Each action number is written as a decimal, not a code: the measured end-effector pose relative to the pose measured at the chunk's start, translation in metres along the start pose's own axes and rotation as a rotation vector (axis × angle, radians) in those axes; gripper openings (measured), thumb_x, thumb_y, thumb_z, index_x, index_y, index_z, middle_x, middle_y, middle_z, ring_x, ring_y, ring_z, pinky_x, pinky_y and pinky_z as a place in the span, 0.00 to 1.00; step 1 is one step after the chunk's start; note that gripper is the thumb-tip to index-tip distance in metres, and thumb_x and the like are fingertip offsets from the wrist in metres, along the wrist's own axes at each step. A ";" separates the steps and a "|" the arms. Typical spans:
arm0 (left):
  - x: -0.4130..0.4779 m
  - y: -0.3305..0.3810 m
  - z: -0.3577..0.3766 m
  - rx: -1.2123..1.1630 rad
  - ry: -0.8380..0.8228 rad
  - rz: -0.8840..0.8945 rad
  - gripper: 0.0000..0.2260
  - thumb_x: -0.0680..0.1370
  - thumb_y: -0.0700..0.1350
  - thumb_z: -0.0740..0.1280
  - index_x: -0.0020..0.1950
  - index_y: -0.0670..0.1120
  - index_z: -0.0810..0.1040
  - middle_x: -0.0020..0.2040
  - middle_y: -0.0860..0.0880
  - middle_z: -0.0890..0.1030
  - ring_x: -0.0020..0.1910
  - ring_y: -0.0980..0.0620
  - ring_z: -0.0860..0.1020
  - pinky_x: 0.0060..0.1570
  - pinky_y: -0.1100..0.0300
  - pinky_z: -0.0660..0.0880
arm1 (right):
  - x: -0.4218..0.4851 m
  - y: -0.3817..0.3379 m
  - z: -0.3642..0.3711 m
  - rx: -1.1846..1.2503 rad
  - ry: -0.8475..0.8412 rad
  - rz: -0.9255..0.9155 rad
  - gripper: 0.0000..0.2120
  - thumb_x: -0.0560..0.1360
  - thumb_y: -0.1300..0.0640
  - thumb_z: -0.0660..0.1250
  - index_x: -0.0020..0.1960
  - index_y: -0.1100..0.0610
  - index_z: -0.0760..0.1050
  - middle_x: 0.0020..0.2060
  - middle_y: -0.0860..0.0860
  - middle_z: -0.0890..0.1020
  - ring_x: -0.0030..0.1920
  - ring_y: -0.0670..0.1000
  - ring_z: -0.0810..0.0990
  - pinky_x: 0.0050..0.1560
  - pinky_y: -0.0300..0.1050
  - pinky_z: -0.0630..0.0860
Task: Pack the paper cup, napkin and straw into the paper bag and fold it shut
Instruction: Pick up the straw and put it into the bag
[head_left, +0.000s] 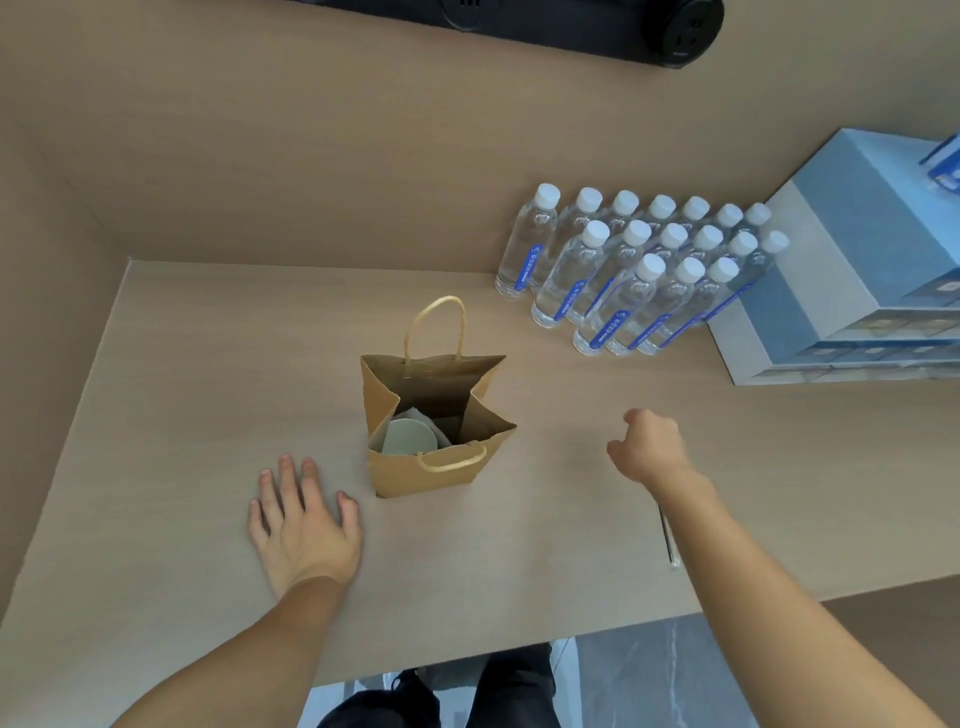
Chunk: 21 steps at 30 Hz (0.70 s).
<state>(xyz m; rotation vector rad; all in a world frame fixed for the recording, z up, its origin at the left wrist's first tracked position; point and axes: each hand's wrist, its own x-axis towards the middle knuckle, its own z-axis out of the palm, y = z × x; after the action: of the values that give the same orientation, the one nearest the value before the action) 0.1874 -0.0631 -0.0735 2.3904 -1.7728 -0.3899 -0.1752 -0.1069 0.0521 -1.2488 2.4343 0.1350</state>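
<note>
A brown paper bag (426, 475) with twine handles stands upright and open in the middle of the wooden table. Inside it I see the pale green top of the paper cup (410, 437), with a bit of grey napkin (415, 414) behind it. My left hand (304, 525) lies flat on the table to the left of the bag, fingers spread, holding nothing. To the right of the bag hovers my right hand (649, 447), fingers loosely curled and empty. A wrapped straw (667, 538) lies on the table, partly hidden under my right forearm.
Several water bottles (623, 270) stand in rows at the back right. Stacked blue-and-white boxes (841, 291) sit further right. The table (208, 364) ends in walls at the back and left; its front edge runs close to my body.
</note>
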 end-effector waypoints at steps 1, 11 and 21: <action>0.001 -0.001 -0.001 0.005 0.002 -0.002 0.30 0.77 0.56 0.51 0.76 0.44 0.65 0.79 0.42 0.63 0.79 0.40 0.56 0.75 0.43 0.53 | 0.003 0.009 0.015 -0.015 -0.006 0.043 0.18 0.74 0.59 0.65 0.62 0.65 0.73 0.59 0.63 0.78 0.61 0.64 0.75 0.59 0.50 0.74; -0.007 0.022 0.014 -0.046 -0.037 0.037 0.30 0.77 0.56 0.51 0.76 0.45 0.63 0.79 0.42 0.62 0.79 0.40 0.55 0.75 0.41 0.53 | -0.007 0.082 0.070 0.123 0.011 0.302 0.12 0.77 0.63 0.60 0.59 0.64 0.73 0.59 0.64 0.77 0.59 0.64 0.77 0.55 0.50 0.76; 0.005 -0.007 0.007 -0.026 0.002 0.004 0.29 0.77 0.57 0.51 0.76 0.46 0.61 0.79 0.42 0.61 0.79 0.41 0.54 0.75 0.41 0.52 | -0.004 0.055 0.085 0.103 0.095 0.284 0.16 0.78 0.59 0.60 0.65 0.64 0.68 0.63 0.63 0.71 0.64 0.65 0.70 0.63 0.53 0.70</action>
<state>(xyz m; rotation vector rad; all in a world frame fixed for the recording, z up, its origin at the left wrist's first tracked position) 0.1933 -0.0657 -0.0823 2.3683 -1.7609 -0.4068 -0.1909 -0.0490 -0.0293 -0.8797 2.6536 0.0288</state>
